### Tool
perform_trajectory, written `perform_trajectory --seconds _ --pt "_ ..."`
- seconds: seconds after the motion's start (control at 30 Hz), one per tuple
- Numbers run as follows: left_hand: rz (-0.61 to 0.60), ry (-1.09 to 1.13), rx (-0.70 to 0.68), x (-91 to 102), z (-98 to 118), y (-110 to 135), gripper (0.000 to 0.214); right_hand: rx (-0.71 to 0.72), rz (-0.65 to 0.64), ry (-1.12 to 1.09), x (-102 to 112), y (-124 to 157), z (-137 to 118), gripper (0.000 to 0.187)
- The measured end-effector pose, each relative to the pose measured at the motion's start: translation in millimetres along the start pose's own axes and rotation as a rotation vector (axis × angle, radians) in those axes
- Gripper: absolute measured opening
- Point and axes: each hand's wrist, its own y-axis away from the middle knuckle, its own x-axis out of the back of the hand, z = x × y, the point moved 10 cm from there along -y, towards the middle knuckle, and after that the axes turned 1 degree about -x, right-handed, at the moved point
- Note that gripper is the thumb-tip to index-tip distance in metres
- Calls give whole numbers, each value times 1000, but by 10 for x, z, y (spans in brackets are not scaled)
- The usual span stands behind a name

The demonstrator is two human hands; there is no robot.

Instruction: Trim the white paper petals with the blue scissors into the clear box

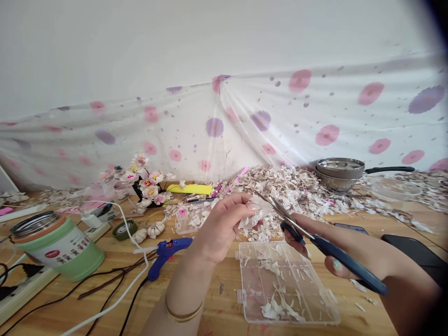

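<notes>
My left hand (224,226) is raised over the table, fingers pinched on a thin white garlic-skin petal (258,212). My right hand (325,254) grips blue-handled scissors (315,242), whose blades point up-left and meet the petal's edge. Below both hands lies a clear plastic compartment box (245,298) holding several white skin pieces. A gold bangle sits on my left wrist.
A blue glue gun (168,249) with cables lies left of the box. A green lidded jar (58,245), a tape roll (124,229), garlic bulbs (154,228) and a small paper-flower branch (145,179) stand at left. A heap of skins (297,186), steel bowls (339,172) and a phone (352,228) are right.
</notes>
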Motion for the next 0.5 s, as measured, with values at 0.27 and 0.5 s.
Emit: perform_trajectory --seconds 0.27,0.5 --pt "29 -157 -35 37 10 4 18 -26 -166 -39 -160 -43 -42 38" --pt "-52 -168 -50 -41 -3 -10 16 -142 -279 92 -226 19 179 66"
